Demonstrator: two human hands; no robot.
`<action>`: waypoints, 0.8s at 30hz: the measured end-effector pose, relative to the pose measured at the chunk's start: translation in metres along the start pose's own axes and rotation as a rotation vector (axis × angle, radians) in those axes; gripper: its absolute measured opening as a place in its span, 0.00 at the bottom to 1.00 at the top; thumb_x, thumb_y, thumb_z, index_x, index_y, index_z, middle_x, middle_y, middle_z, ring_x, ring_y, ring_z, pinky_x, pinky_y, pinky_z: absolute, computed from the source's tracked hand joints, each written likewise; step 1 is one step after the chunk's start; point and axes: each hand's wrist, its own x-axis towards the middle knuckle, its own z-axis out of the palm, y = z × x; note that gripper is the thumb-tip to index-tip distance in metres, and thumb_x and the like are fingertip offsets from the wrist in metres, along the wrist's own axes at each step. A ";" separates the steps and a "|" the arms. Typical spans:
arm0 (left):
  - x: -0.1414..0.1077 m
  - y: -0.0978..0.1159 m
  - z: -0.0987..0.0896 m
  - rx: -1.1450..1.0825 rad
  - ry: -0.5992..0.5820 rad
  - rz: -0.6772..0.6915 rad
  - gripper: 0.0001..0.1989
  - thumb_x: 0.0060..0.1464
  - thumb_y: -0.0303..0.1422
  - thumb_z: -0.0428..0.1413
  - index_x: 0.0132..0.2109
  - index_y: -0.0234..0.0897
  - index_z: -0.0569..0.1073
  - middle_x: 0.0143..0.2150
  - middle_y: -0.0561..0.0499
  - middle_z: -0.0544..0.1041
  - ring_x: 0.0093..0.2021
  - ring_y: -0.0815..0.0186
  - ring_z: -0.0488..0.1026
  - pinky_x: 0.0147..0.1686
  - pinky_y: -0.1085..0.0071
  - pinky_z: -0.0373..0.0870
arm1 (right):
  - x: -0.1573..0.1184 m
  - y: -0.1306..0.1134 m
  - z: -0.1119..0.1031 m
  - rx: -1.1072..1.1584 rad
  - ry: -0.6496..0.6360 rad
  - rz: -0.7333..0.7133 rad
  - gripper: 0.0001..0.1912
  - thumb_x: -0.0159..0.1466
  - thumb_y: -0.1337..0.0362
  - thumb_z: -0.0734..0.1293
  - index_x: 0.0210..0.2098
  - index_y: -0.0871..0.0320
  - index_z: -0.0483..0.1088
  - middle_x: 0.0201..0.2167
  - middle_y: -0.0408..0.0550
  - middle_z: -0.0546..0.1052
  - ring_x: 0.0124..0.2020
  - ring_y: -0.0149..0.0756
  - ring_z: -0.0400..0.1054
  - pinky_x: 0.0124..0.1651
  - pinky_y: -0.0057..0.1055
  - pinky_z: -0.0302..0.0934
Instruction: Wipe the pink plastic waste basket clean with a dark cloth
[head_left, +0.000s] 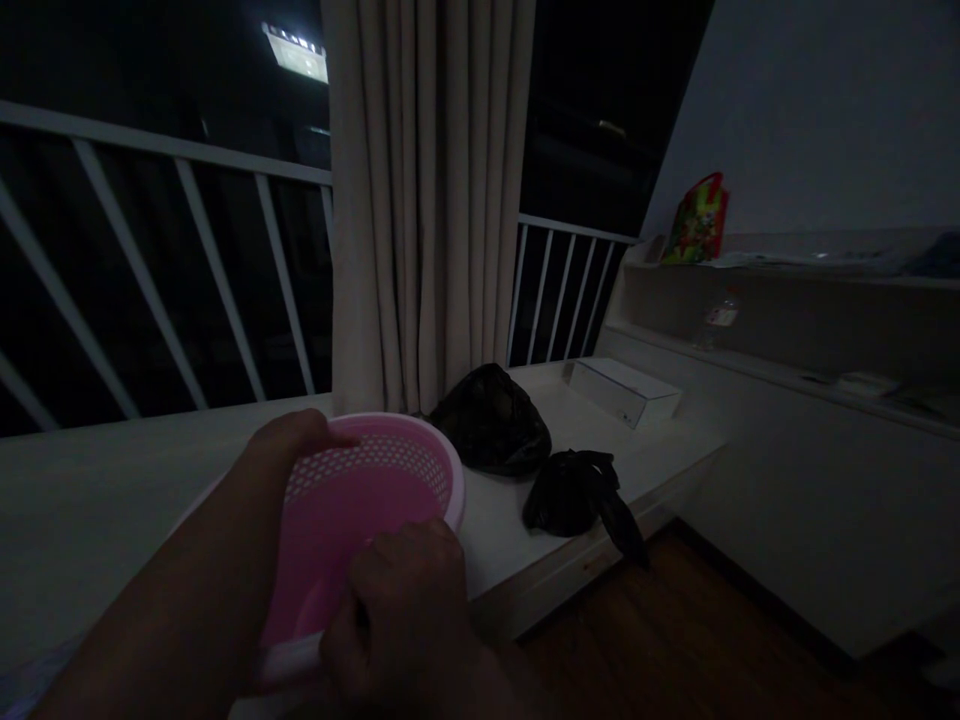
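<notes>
A round pink plastic basket (337,520) with a pale rim and a band of small holes near its top stands on the white ledge, tilted a little toward me. Reaching across it, my left hand (304,435) closes on the far rim, with a fingertip showing over the inner side. My right hand (409,600) is curled closed over the near right rim; its fingertips are partly hidden. The basket's inside looks mostly bare pink, though the near part of its bottom is dim and blocked by my forearm and hand.
Two black plastic bags, one larger (495,425) and one knotted (562,495), lie right of the basket. Beyond them sits a white box (626,388). A beige curtain (427,200) and white railing (225,270) stand behind. Right-hand shelves hold a clear bottle (721,315) and colourful bag (697,220).
</notes>
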 end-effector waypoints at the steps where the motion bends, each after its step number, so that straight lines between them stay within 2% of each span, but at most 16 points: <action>1: -0.002 0.000 -0.001 -0.003 0.000 0.006 0.46 0.39 0.66 0.52 0.50 0.28 0.76 0.52 0.31 0.76 0.50 0.46 0.73 0.43 0.62 0.68 | 0.000 0.003 -0.001 0.012 -0.007 -0.024 0.05 0.48 0.64 0.58 0.18 0.57 0.59 0.17 0.42 0.65 0.20 0.32 0.54 0.27 0.35 0.40; 6: -0.005 -0.001 -0.002 -0.043 0.006 0.020 0.46 0.38 0.66 0.52 0.48 0.27 0.78 0.50 0.32 0.77 0.48 0.47 0.74 0.42 0.61 0.69 | 0.002 0.024 -0.005 0.059 -0.049 -0.051 0.07 0.50 0.66 0.58 0.16 0.57 0.58 0.15 0.41 0.64 0.20 0.30 0.54 0.27 0.34 0.41; 11: -0.003 -0.001 -0.001 -0.037 0.004 0.020 0.46 0.39 0.65 0.53 0.49 0.27 0.77 0.52 0.30 0.76 0.49 0.45 0.73 0.43 0.61 0.68 | 0.000 0.014 -0.002 0.027 0.026 0.000 0.07 0.51 0.66 0.58 0.17 0.57 0.58 0.16 0.42 0.64 0.21 0.31 0.54 0.28 0.35 0.39; 14: -0.002 0.000 -0.001 -0.026 0.003 0.055 0.46 0.39 0.66 0.52 0.49 0.29 0.77 0.52 0.31 0.76 0.50 0.46 0.74 0.42 0.62 0.69 | -0.003 0.013 -0.003 0.035 0.047 -0.045 0.06 0.51 0.66 0.57 0.18 0.57 0.58 0.17 0.42 0.64 0.22 0.32 0.54 0.28 0.35 0.40; 18: 0.001 -0.002 0.001 -0.025 0.026 0.053 0.45 0.38 0.65 0.53 0.49 0.30 0.78 0.50 0.32 0.77 0.49 0.44 0.74 0.42 0.61 0.69 | -0.005 0.023 -0.004 0.095 0.023 -0.120 0.06 0.51 0.67 0.58 0.18 0.57 0.58 0.17 0.41 0.63 0.22 0.31 0.54 0.29 0.34 0.42; 24: 0.004 -0.004 0.003 -0.048 0.019 0.065 0.42 0.36 0.64 0.54 0.46 0.33 0.80 0.49 0.32 0.78 0.48 0.43 0.74 0.42 0.59 0.69 | -0.007 0.020 0.002 0.044 0.120 -0.030 0.08 0.52 0.68 0.56 0.17 0.57 0.56 0.16 0.42 0.60 0.22 0.31 0.52 0.29 0.35 0.41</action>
